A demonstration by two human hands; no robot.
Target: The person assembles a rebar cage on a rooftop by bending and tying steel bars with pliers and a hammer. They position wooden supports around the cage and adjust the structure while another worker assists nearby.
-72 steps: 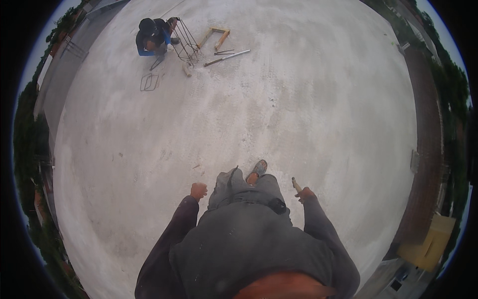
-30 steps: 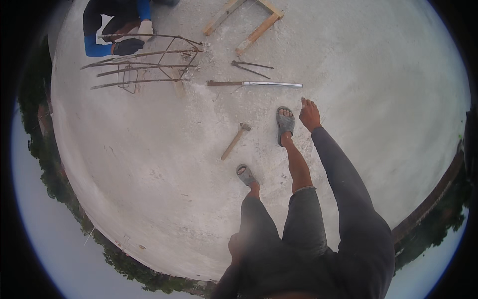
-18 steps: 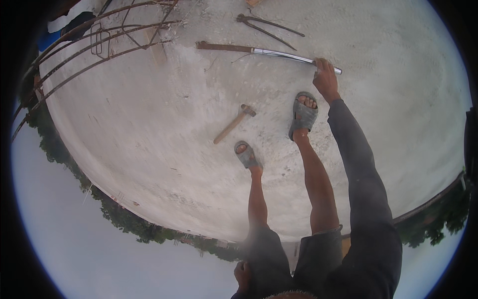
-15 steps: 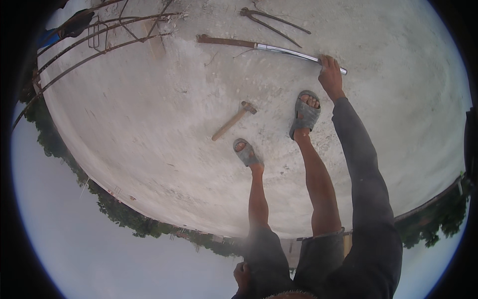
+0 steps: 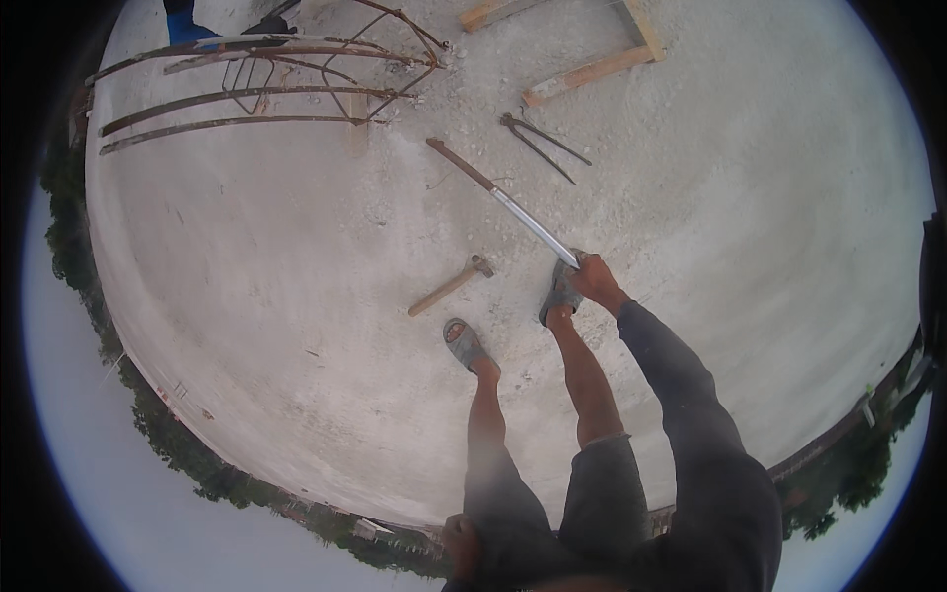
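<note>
A long bar, rusty brown at its far end and shiny silver tube along the near part, slants across the concrete ground. My right hand is closed round the silver end, above my right sandal. Its far tip points up and left; whether that tip touches the ground I cannot tell. Low in the picture, my left hand rests beside my left thigh, its fingers too dim to read. A hammer with a wooden handle lies near my left foot. Beyond the bar lie dark long-handled pincers.
A cage of rusty reinforcing bars lies at the upper left, with something blue and dark behind it. Part of a wooden frame sits at the top. Trees line the far edge of the concrete.
My right hand has drawn the bar toward me and swung it to a steeper slant. The view has shifted, bringing the wooden frame in at the top.
</note>
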